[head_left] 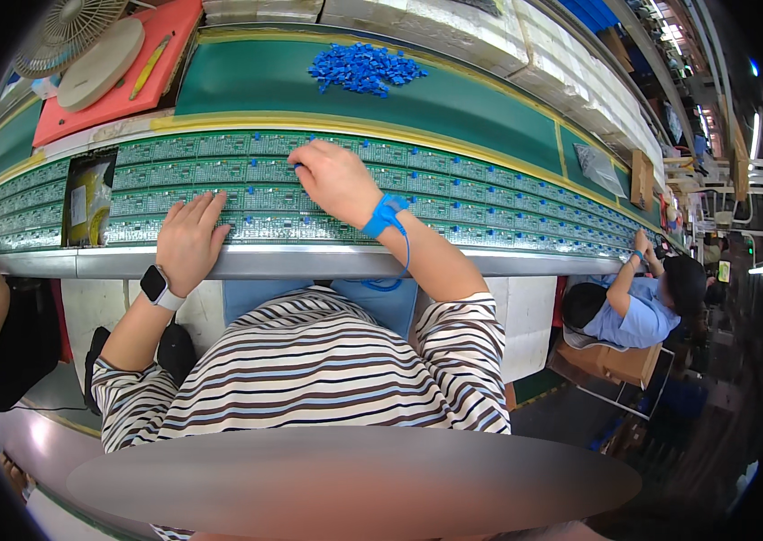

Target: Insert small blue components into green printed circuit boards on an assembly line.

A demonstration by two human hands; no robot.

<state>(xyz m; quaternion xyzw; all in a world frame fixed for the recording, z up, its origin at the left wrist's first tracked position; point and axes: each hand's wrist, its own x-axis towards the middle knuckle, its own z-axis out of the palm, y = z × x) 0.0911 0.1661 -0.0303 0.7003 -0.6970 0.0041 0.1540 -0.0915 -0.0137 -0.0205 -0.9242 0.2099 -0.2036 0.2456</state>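
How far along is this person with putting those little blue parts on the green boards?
Many green circuit boards on the line already carry small blue parts. The right hand is pressing at a board in the upper rows, while the left hand rests flat on the near row. A heap of loose blue parts remains beyond, so plenty is left.

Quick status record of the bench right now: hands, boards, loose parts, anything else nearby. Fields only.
left hand: flat, palm down on the green circuit boards, white watch on the wrist
right hand: fingertips pressed on a board farther back, small blue part at the fingers, blue wrist strap
boards: long rows across the bench, one gap at left
blue parts pile: loose on the green mat behind the boards
far left: fan, round disc on red tray
co-worker: seated at right, hand on the boards
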